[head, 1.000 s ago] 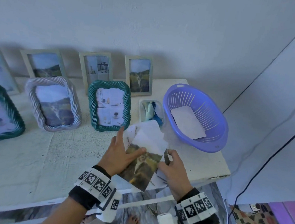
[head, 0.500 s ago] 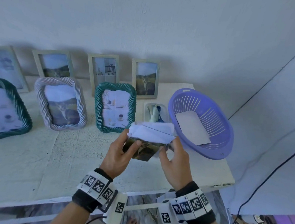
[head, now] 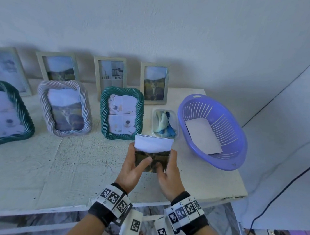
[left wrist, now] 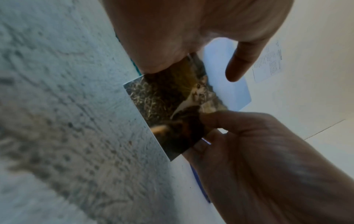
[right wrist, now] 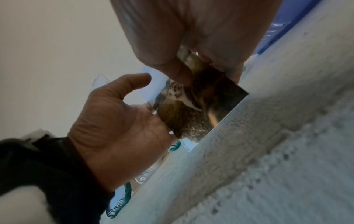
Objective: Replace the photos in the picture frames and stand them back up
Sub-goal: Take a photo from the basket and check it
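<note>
Squaring up the photo stack (head: 152, 151) above the table's (head: 34, 163) front edge, near the teal frame (head: 121, 113). Next, by the look of it: peeling one print off. Left hand (head: 133, 169) gripping the stack, thumb on top; right hand (head: 169, 175) pinching the opposite edge.

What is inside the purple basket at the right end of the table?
One white sheet of paper lies in the purple basket, blank side up. Whether its underside is printed, or anything lies under it, cannot be seen.
</note>
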### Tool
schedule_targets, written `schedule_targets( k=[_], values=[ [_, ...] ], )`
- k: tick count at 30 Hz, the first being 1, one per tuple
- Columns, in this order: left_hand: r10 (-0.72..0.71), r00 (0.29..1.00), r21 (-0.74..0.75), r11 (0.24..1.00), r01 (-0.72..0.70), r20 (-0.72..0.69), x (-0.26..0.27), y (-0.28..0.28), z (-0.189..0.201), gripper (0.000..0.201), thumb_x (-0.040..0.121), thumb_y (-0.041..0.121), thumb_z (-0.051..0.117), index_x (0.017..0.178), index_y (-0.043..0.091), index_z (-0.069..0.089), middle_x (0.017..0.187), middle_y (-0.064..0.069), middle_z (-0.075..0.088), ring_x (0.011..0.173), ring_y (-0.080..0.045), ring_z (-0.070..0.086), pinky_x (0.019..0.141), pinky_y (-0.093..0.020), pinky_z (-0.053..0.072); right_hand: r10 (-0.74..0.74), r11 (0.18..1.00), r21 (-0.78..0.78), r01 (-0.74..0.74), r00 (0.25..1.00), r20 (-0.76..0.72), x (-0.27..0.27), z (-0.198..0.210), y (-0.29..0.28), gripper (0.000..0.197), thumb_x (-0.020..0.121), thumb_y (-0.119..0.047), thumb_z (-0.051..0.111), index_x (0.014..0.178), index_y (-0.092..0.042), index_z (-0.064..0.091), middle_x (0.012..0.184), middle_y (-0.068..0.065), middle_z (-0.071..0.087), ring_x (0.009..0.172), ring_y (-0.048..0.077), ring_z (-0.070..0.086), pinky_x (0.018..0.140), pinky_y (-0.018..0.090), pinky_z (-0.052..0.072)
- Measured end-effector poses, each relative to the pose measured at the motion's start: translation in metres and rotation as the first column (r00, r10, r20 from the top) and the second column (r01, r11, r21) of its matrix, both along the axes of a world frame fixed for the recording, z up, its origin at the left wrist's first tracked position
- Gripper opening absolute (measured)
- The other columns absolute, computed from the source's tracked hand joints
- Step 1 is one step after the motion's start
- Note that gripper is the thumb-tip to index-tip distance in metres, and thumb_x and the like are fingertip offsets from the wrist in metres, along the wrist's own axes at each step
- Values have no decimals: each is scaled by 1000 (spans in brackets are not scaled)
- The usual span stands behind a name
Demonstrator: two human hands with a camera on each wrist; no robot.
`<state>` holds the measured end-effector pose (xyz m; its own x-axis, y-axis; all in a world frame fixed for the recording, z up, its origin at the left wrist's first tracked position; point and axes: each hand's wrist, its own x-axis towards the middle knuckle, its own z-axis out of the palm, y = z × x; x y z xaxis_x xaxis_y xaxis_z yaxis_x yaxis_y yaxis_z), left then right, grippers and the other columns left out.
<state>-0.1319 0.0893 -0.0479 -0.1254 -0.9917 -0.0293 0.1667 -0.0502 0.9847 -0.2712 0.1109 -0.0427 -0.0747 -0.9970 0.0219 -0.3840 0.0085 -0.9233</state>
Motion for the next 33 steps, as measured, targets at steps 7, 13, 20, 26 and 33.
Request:
schedule_targets(
  k=[7, 13, 20, 26, 33],
  values=[
    [42, 998, -8, 999, -41, 53, -4, -4, -4, 54, 81, 30, 65, 127, 14, 43, 114, -8, 63, 107, -25, 61, 88, -36, 54, 13, 1000, -27, -16, 992, -122, -7, 1, -2, 20, 95, -3, 47, 110, -13, 39, 89, 2, 66, 74, 11, 63, 66, 38, 54],
    [-45, 998, 1, 999, 45, 52, -17, -14, 22, 38, 97, 40, 52, 127, 18, 51, 110, 3, 70, 104, -12, 66, 86, -29, 55, -18, 992, -128, -5, 984, -180, -42, 55, -17, 18, 96, -8, 45, 114, -13, 41, 99, 6, 64, 83, 16, 66, 63, 37, 57],
    [-185, 912, 40, 982, 183, 366, -55, -48, 25, 29, 96, 30, 57, 123, 19, 58, 102, -2, 68, 87, -11, 69, 72, -23, 53, -159, 986, -23, 164, 893, -421, -132, 137, -66, 24, 94, -5, 41, 117, -12, 40, 96, 3, 60, 82, 25, 61, 64, 33, 46],
    [-290, 898, 187, 953, 238, 330, -91, -63, 30, 48, 96, 32, 58, 139, 15, 43, 101, -1, 68, 84, -12, 70, 70, -25, 55, 168, 937, 342, 68, 771, -614, -178, 118, -126, 44, 85, -18, 47, 129, -18, 42, 113, 2, 56, 96, 28, 58, 77, 36, 46],
    [-297, 945, 274, 928, 252, 136, -105, -61, 39, 49, 96, 17, 59, 139, 11, 37, 100, -11, 68, 75, -15, 70, 64, -25, 58, 450, 832, 554, -38, 630, -633, -152, 101, -137, 21, 96, -25, 49, 110, -11, 56, 102, 9, 59, 101, 24, 58, 94, 40, 44]
  ],
)
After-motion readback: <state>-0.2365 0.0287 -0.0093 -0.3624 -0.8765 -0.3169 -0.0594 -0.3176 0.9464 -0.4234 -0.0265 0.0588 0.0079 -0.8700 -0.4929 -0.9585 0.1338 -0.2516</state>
